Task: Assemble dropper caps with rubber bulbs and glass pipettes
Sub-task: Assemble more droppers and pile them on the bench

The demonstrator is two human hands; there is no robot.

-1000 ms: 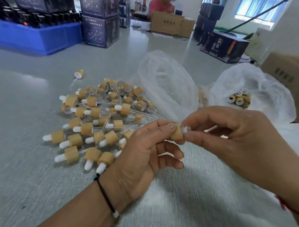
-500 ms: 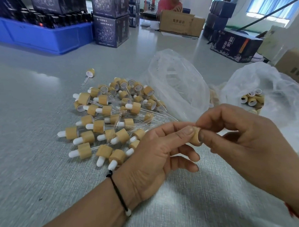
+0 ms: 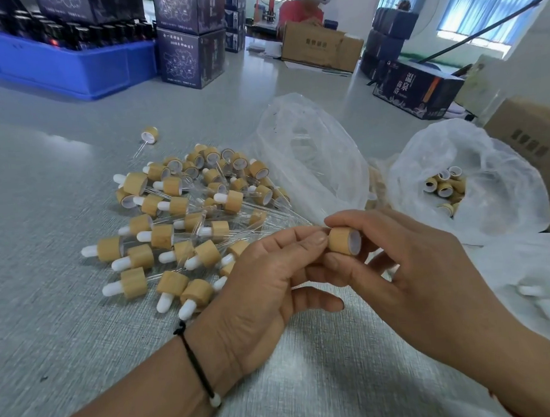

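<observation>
a: where's the cap?
b: the bamboo cap (image 3: 344, 240) is between my hands, over the table (image 3: 51, 312) — my right hand (image 3: 405, 265) pinches it with thumb and forefinger, white open end facing me.
a: and the left?
b: my left hand (image 3: 264, 278) has its fingertips closed against the cap's far end (what's under them is hidden). finished droppers (image 3: 173, 225) lie piled just left.

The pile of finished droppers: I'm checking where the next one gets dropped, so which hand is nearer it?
Left. The left hand lies at the pile of finished droppers; the right hand is farther right.
</observation>
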